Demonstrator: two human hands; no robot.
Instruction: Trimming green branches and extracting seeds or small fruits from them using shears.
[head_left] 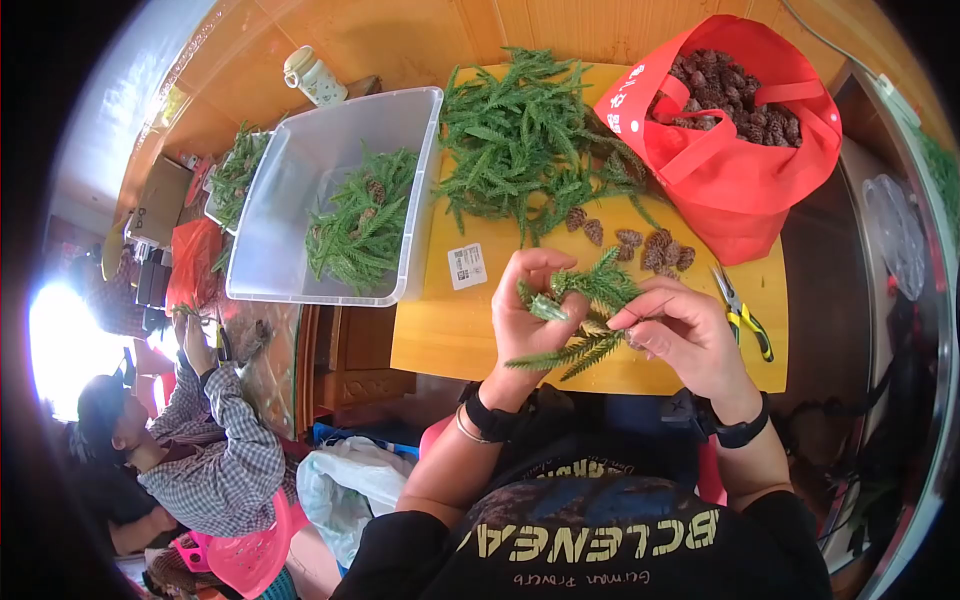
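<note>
My left hand (540,305) is closed around a green artificial pine sprig (605,284), with its needled branches fanning out over the near part of the yellow table. My right hand (685,335) is pinched at the sprig's right side. A thin dark strand shows by its fingertips, and a small brownish piece is partly hidden under them; I cannot make out what is held. Beyond my hands lie several loose pinecones (660,250) and a heap of pine sprigs (520,140). Pliers with yellow-black handles (742,315) rest beside my right hand.
At the right stands a red bag (735,185) filled with pinecones (735,95). A clear plastic bin (290,215) at the left holds sprigs with pinecones. A white label (467,266) lies on the yellow table (430,335). Another person (215,460) works at a table further left.
</note>
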